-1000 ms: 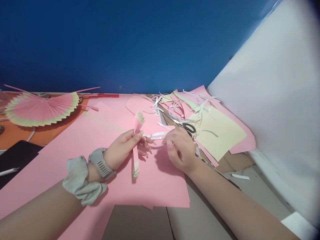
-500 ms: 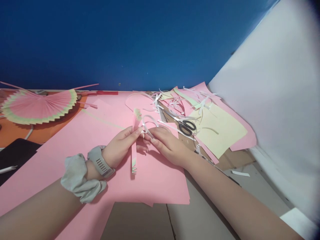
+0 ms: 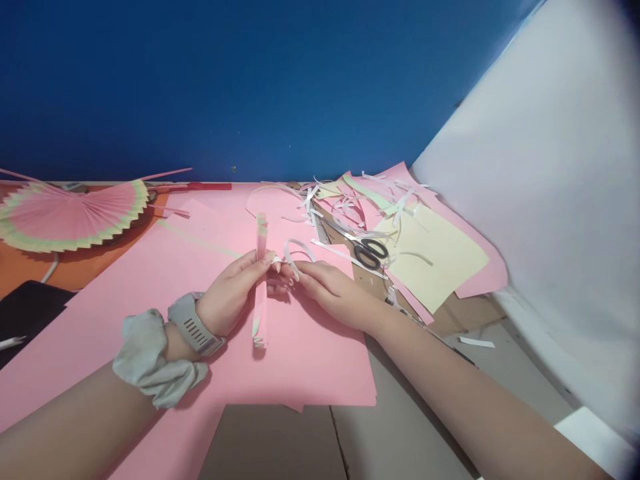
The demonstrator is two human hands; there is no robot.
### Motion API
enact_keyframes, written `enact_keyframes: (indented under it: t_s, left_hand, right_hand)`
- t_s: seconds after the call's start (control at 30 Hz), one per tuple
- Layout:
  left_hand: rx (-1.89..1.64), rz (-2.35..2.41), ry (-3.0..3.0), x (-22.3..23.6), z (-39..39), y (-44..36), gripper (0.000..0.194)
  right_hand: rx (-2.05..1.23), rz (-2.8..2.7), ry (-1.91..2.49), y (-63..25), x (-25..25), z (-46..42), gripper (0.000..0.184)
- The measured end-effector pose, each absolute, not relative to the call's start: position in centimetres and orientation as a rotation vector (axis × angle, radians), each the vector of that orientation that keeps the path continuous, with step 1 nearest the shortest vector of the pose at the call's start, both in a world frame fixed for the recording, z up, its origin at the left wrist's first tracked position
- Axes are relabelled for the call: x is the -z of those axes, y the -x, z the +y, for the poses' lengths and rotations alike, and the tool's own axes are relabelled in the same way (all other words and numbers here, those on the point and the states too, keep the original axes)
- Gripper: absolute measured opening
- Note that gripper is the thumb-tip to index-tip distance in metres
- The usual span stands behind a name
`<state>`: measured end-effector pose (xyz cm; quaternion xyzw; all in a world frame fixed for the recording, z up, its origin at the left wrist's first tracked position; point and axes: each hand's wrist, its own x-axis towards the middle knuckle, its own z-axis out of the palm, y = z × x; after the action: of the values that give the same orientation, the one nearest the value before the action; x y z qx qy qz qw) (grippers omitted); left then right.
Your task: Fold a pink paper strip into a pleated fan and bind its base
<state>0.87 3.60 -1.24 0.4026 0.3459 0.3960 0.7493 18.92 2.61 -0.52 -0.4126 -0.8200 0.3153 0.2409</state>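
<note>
Between the thumb and fingers of my left hand [image 3: 240, 283] is a narrow pleated paper fan [image 3: 260, 300], pink with pale green ends, folded shut and held nearly upright. My right hand [image 3: 333, 290] is closed on a thin white paper strip [image 3: 299, 245], which curls up in a loop over its fingers. One end of the strip meets the middle of the folded paper at my left fingertips. Both hands are close together above large pink paper sheets [image 3: 320, 360]. Part of the strip is hidden by my fingers.
An opened pink and green paper fan [image 3: 80, 217] lies at the left on an orange surface. Black-handled scissors [image 3: 370, 252] rest on the right beside a pale yellow sheet [image 3: 435, 257] and a heap of paper scraps [image 3: 350, 207]. A blue wall [image 3: 250, 87] rises behind.
My left hand has shifted slightly left with the folded paper, whose top now leans less to the right. The gap between both hands has widened a little, and the strip's loop sits lower.
</note>
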Motion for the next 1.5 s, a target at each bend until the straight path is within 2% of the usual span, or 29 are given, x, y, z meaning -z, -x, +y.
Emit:
enact_keyframes:
  t_s: [0.2, 0.53, 0.8, 1.0, 1.3, 1.43, 1.5]
  left_hand:
    - [-0.915, 0.724, -0.935, 1.0, 3.5, -0.9, 0.020]
    - [-0.858, 0.770, -1.048, 1.2, 3.5, -0.7, 0.021]
    - [-0.722, 0.747, -1.178, 1.0, 2.9, -0.7, 0.023]
    - [-0.589, 0.690, -1.205, 0.6, 2.6, -0.9, 0.029]
    - [-0.544, 0.595, -1.129, 0.8, 2.8, -0.8, 0.032]
    - [-0.535, 0.582, -1.119, 0.9, 2.9, -0.8, 0.031]
    - [-0.554, 0.603, -1.118, 0.9, 2.9, -0.8, 0.032]
  right_hand:
    - [-0.881, -2.107, 1.197, -18.8, 0.7, 2.4, 0.019]
    - [-0.604, -1.855, 1.424, -19.3, 1.6, 2.5, 0.013]
    - [-0.512, -1.901, 1.440, -19.7, 1.8, 2.8, 0.031]
    - [-0.625, -1.792, 1.328, -19.4, 1.5, 2.7, 0.034]
    - [-0.478, -1.743, 1.210, -20.3, 1.9, 3.3, 0.040]
    - [-0.507, -1.817, 1.192, -20.2, 1.8, 3.2, 0.051]
    - [-0.525, -1.830, 1.241, -20.0, 1.8, 3.0, 0.048]
